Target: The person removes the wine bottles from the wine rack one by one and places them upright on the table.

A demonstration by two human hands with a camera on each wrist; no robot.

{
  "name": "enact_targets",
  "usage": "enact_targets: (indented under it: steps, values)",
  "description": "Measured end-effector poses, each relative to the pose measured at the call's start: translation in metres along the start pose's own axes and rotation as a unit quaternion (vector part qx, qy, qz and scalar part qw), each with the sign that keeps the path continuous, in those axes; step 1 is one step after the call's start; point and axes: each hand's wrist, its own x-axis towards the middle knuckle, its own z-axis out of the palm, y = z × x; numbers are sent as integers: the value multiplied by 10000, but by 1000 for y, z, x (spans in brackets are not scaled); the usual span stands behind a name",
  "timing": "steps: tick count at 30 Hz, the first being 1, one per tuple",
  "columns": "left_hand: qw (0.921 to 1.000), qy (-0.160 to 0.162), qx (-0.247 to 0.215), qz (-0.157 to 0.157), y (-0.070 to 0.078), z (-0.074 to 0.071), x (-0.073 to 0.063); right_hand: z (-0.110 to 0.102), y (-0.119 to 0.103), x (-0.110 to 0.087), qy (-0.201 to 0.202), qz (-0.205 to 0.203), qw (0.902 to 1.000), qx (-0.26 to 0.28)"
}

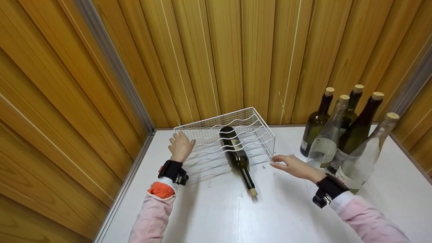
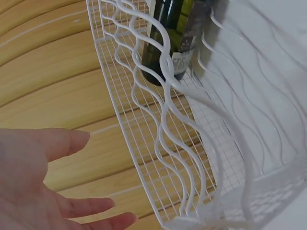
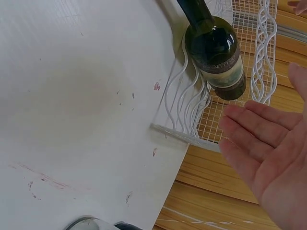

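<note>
A white wire rack with wavy bars (image 1: 268,140) stands on the table against the back wall. Lying in it is a dark green wine bottle (image 1: 241,158), corked, its neck reaching out over the rack's front toward me. My left hand (image 1: 181,145) is at the rack's left end; in the left wrist view its fingers are spread beside the mesh, holding nothing. By the rack's right front corner is my right hand (image 1: 297,167), fingers extended. In the right wrist view the palm of that hand (image 3: 273,148) shows bare, with fingertips near the bottle's base.
Several corked bottles stand close together on the right: a green one (image 1: 312,135), a clear one (image 1: 324,145), a dark one (image 1: 357,135) and a clear one at the front (image 1: 361,160). Wood-patterned panels (image 1: 222,60) rise behind the white table (image 1: 216,216).
</note>
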Motion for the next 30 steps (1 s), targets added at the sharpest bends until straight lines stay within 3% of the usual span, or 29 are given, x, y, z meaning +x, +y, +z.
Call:
enact_targets:
  steps: [5,8,10,13,15,17,20,24,27,30]
  values:
    - [9972,-464,-77,-579,-26,0,13,2,-1,2,4,-169,9998,-49]
    - [9953,-739,1,-620,-48,9,22,3,-2,4,28,-274,9996,-75]
    - [9966,-653,137,-488,-88,53,50,4,-2,5,33,-287,9996,-35]
    - [9936,-990,111,-530,-124,94,77,5,-3,7,25,-330,9994,-24]
    - [9932,-1005,106,-582,-153,134,102,6,-3,8,9,-335,9994,-4]
    - [9886,-1298,0,-765,-157,138,106,7,-4,9,-15,-349,9994,1]
    - [9885,-1310,-45,-754,-179,162,122,8,-4,10,-49,-368,9993,14]
    - [9825,-1656,-219,-827,-190,173,133,10,-5,13,-35,-443,9990,19]
    - [9858,-1516,-234,-691,-196,182,135,11,-5,14,-28,-505,9987,56]
    - [9911,-1179,-208,-579,-196,189,130,13,-5,16,-28,-556,9984,88]
